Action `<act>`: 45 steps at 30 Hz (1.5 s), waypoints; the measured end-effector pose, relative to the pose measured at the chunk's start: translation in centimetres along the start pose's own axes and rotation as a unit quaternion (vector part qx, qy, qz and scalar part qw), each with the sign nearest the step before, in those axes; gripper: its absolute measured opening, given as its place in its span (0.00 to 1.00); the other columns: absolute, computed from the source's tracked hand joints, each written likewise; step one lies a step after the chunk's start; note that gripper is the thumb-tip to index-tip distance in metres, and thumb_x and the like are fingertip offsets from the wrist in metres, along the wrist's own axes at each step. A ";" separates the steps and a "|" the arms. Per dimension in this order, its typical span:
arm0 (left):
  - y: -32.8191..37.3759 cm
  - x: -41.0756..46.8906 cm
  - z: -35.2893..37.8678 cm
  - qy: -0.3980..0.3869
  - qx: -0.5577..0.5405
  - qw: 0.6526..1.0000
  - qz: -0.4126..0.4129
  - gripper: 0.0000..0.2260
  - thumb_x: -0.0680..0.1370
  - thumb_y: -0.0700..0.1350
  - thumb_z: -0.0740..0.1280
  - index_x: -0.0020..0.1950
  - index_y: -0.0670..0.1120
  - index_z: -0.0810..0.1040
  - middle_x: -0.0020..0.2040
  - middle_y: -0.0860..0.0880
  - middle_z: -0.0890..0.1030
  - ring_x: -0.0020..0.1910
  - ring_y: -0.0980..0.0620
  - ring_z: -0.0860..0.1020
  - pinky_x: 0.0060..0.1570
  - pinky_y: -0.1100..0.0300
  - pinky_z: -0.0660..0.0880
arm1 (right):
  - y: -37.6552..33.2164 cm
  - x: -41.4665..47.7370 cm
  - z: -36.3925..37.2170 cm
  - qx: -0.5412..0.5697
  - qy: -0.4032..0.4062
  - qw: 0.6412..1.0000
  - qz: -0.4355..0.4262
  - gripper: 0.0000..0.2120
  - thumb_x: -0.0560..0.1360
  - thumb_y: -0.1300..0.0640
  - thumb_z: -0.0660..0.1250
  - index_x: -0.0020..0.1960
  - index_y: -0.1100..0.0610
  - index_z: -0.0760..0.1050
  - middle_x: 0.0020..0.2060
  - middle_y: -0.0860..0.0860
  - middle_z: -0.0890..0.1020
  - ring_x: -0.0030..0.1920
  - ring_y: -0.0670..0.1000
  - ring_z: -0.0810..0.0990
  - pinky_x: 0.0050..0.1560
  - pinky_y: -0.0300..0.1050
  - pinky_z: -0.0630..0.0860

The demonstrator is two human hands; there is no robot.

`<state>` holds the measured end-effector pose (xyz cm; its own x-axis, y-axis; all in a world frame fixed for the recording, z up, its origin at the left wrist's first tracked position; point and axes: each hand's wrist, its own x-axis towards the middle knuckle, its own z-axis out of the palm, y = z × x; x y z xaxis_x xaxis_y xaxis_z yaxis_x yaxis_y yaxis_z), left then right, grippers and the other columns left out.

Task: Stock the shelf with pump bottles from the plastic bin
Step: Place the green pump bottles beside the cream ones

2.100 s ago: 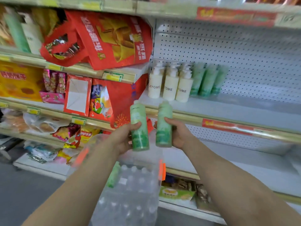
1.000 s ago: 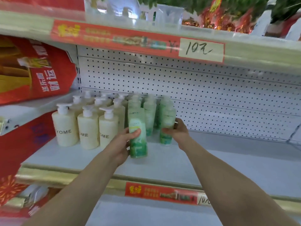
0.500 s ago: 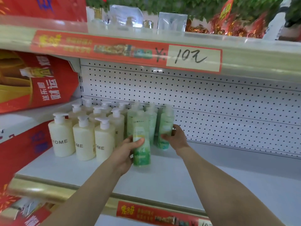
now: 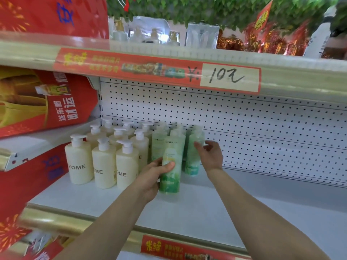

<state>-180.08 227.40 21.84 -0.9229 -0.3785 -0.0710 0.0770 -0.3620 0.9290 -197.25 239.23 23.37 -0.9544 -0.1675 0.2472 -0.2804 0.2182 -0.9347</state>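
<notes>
A white shop shelf (image 4: 187, 218) with a perforated back panel (image 4: 253, 128) fills the view. A red price strip (image 4: 159, 70) with a handwritten 10 runs along the edge of the shelf above it.

Your left hand (image 4: 150, 179) is over the middle of the shelf, and its grip is clamped on a green bottle (image 4: 171, 166). The thumb lies across the front label and the fingers wrap round the bottle's left side. The bottle is upright in the grip with its base low over the shelf; you cannot tell whether it touches the surface.

Just left of this grip stand the cream pump bottles (image 4: 80, 162), 3 in the front row with more rows behind, labels facing you. Directly behind the grip are more green bottles (image 4: 158, 145), packed close beside the cream ones.

Your right hand (image 4: 211, 156) is just right of the left grip. Its fingers are spread and relaxed, so the grip is apart and holds nothing. Immediately left of those fingertips, between your 2 hands, a second green bottle (image 4: 191, 158) stands upright on the shelf. Whether the fingertips touch it is unclear.

Far left of the left grip hangs a red bag (image 4: 47, 102). Below both hands a gold rail (image 4: 56, 220) fronts the shelf.
</notes>
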 end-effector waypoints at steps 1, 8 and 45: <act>0.2 -0.1 0.2 -0.008 0.006 1.000 0.003 0.25 0.68 0.47 0.75 0.64 0.47 0.79 0.58 0.45 0.84 0.58 0.46 0.80 0.58 0.48 0.76 | -1.3 -0.6 -0.2 0.051 -0.038 0.998 -0.003 0.25 0.72 0.43 0.74 0.63 0.55 0.75 0.53 0.51 0.82 0.54 0.53 0.82 0.54 0.47 0.78; 1.0 -1.1 1.4 -0.058 0.022 0.998 0.028 0.20 0.73 0.48 0.73 0.64 0.46 0.78 0.58 0.47 0.84 0.56 0.49 0.82 0.58 0.51 0.77 | -6.3 -3.6 -1.5 0.089 -0.301 0.949 -0.004 0.23 0.72 0.41 0.73 0.64 0.49 0.77 0.54 0.49 0.85 0.55 0.50 0.84 0.53 0.47 0.81; 2.2 -1.5 -8.6 0.380 0.437 0.771 0.264 0.18 0.72 0.53 0.75 0.58 0.49 0.77 0.56 0.51 0.80 0.63 0.47 0.70 0.58 0.49 0.69 | -6.6 -5.6 9.2 -0.185 -0.181 0.963 -0.076 0.38 0.71 0.50 0.77 0.76 0.53 0.64 0.70 0.52 0.69 0.67 0.54 0.72 0.62 0.41 0.68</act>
<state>-175.29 219.82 20.85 -0.3370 -0.7870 0.5168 -0.2247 0.6003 0.7676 -189.14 229.85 25.76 -0.8198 -0.5337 0.2074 -0.4958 0.4805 -0.7234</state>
